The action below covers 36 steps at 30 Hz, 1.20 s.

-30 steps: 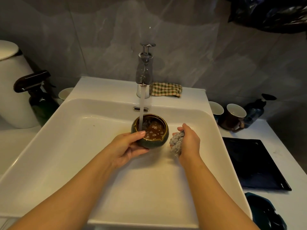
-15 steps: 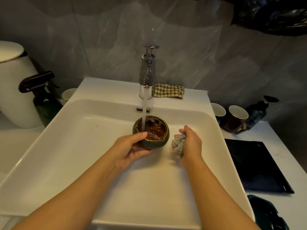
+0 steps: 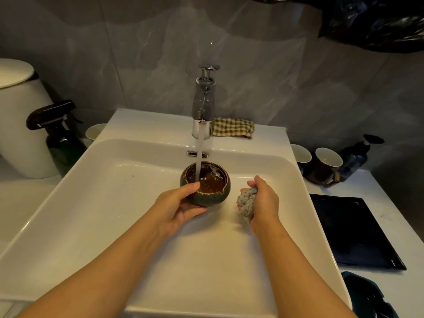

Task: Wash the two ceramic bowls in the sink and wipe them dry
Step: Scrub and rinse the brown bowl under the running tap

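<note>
Under the running tap (image 3: pixel 203 106), left hand (image 3: pixel 176 206) gripping the bowl (image 3: pixel 205 184), right hand (image 3: pixel 263 200) clutching a wadded cloth (image 3: pixel 246 203).

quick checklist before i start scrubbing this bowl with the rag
1. Grip on bowl: ok, left hand holds the green bowl, thumb over its rim.
2. Water: ok, the stream from the faucet lands inside the bowl.
3. Rag ready: ok, right hand grips the grey rag beside the bowl, not touching it.
4. Inside clean: not ok, brown water fills it.
5. Drying cloth: ok, checked cloth lies on the sink ledge by the faucet.
6. Second bowl located: cannot tell.
</note>
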Available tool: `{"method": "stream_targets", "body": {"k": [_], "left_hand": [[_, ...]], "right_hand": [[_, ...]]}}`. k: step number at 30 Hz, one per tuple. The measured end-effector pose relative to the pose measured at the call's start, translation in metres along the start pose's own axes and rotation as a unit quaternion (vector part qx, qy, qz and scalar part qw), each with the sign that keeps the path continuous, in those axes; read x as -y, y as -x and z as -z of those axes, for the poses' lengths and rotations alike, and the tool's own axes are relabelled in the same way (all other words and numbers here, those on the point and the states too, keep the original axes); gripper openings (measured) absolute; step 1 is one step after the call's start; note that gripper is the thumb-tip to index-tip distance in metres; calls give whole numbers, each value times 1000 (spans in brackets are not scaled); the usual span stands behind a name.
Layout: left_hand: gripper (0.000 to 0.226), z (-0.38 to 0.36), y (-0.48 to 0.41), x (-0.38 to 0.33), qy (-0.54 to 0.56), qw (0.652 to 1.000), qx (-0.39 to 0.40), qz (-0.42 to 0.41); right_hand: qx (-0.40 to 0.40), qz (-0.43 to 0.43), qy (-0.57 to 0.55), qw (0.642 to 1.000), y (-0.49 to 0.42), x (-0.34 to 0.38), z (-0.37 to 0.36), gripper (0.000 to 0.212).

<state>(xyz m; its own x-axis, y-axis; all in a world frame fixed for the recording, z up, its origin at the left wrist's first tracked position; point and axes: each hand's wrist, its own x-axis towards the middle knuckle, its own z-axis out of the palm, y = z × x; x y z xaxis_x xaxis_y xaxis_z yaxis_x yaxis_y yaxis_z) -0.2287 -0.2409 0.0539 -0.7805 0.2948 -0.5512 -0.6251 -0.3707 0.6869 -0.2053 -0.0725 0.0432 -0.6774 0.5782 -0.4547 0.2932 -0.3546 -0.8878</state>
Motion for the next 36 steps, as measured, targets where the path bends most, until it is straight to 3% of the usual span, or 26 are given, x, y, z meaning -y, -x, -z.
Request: {"method": "stream_targets", "body": {"k": [6,14,20,22,30,32,36], "left_hand": [[36,10,-4,-6,-93,990,-24,-98],[37,11,1,-7,-195,957,-42,-211],[48,0,7,-2,-301,906,-44,-293],[52,-1,9,-1,-370,862,-68,-339],[58,12,6,-6,-638,592,-60,-488],[58,11,6,-5,-635,598,-70,-484],[60,6,5,-6,-549,721,-123,-405]], "right_hand": [[6,-22,-35,999,1,2,0,21],[13,-23,-39,999,5,4,1,21],[5,-22,-48,999,2,2,2,22],[1,-23,-42,999,1,2,2,23],[-17,0,-24,1000,1,0,-1,37],[-14,19,-34,999,1,0,0,41],[20,43,-2,999,8,0,-5,46]]}}
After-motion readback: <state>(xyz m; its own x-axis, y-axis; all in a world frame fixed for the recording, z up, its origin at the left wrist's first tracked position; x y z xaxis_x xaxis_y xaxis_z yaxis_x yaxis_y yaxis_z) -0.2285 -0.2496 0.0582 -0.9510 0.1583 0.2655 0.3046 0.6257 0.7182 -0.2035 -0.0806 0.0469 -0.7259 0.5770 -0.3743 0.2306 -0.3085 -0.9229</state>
